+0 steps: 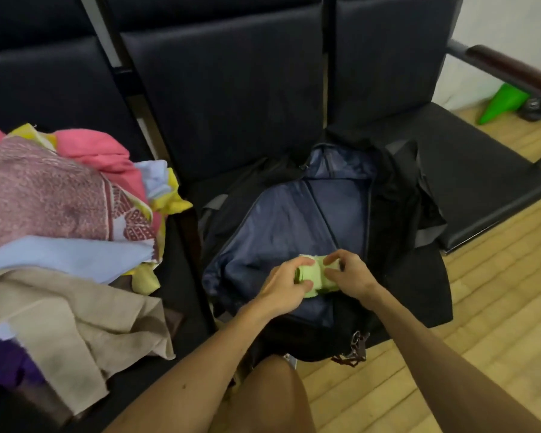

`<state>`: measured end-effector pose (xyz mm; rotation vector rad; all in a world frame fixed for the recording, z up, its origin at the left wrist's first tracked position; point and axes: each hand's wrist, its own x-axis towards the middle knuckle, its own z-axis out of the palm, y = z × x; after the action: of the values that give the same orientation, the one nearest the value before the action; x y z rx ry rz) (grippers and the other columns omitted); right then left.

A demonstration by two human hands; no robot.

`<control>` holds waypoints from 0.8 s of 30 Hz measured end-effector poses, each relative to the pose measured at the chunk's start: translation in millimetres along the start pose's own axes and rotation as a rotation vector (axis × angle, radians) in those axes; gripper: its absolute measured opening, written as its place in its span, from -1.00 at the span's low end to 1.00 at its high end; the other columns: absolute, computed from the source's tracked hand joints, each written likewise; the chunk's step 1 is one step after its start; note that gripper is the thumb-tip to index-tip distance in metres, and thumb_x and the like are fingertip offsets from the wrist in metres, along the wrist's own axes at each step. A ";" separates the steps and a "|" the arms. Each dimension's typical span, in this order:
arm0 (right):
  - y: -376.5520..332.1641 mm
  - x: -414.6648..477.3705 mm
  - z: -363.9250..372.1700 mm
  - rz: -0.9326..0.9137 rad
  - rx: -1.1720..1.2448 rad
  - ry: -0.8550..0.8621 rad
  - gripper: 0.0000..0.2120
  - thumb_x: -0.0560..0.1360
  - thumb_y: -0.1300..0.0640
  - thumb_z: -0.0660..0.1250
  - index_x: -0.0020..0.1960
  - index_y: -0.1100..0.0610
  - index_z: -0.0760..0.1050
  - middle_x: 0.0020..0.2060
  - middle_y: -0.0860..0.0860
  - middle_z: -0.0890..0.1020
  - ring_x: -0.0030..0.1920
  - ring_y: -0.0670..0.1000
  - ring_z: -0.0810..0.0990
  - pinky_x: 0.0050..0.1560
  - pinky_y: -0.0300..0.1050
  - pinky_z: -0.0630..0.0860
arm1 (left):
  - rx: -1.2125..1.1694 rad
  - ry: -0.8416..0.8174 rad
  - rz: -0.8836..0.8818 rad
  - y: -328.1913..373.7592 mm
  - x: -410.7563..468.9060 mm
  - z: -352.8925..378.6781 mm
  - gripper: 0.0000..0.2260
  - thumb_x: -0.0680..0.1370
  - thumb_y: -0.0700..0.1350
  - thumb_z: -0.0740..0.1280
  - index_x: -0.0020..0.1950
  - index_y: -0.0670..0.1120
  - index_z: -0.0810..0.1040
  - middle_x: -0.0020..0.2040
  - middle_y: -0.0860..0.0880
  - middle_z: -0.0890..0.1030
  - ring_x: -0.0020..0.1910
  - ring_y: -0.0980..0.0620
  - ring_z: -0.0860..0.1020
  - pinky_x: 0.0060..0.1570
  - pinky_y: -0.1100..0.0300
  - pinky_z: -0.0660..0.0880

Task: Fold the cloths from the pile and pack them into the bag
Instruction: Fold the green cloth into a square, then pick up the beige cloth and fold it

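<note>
holding a rolled green cloth (pixel 314 275) in both hands' grip, left hand (pixel 286 287), right hand (pixel 349 273), over open bag (pixel 403 195).

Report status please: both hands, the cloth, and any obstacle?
Left hand and right hand both grip rolled light green cloth. Cloth over open black bag, above blue lining. Nothing blocking. Cloth pile waits left.

Dark seats (pixel 231 98) carry the cloth pile (pixel 60 232) — and open bag (pixel 403 214).
</note>
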<state>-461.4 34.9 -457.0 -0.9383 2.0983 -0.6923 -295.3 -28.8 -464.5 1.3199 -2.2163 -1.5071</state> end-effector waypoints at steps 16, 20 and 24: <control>36.6 -1.1 8.6 -0.199 -0.433 0.014 -0.79 0.61 0.14 0.27 0.24 0.11 0.49 0.16 0.08 0.45 0.14 0.12 0.50 0.12 0.04 0.51 | 0.392 0.064 -0.006 -28.3 -5.1 16.5 -0.68 0.62 -0.05 0.31 0.38 -0.01 0.51 0.30 -0.09 0.39 0.30 -0.09 0.38 0.29 0.13 0.34; 30.1 -4.9 8.1 -0.231 -0.499 0.052 -0.75 0.62 0.12 0.26 0.27 0.12 0.52 0.21 0.11 0.39 0.24 0.13 0.40 0.25 -0.02 0.44 | 0.395 0.065 -0.013 -23.1 -10.3 18.9 -0.67 0.63 -0.02 0.28 0.39 -0.01 0.50 0.31 -0.10 0.35 0.30 -0.11 0.39 0.30 0.11 0.34; -0.9 -22.6 3.7 -0.349 -0.500 0.139 -0.73 0.59 0.15 0.29 0.28 0.13 0.54 0.25 0.11 0.44 0.26 0.14 0.43 0.28 -0.02 0.39 | 0.300 0.144 0.078 -1.7 -30.9 -7.7 -0.69 0.62 -0.04 0.31 0.36 -0.04 0.52 0.31 -0.07 0.43 0.27 -0.06 0.46 0.27 0.10 0.38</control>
<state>-447.4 51.5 -449.6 -1.5978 2.3051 -0.4080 -271.5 -11.7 -452.0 1.3528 -2.4357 -1.0475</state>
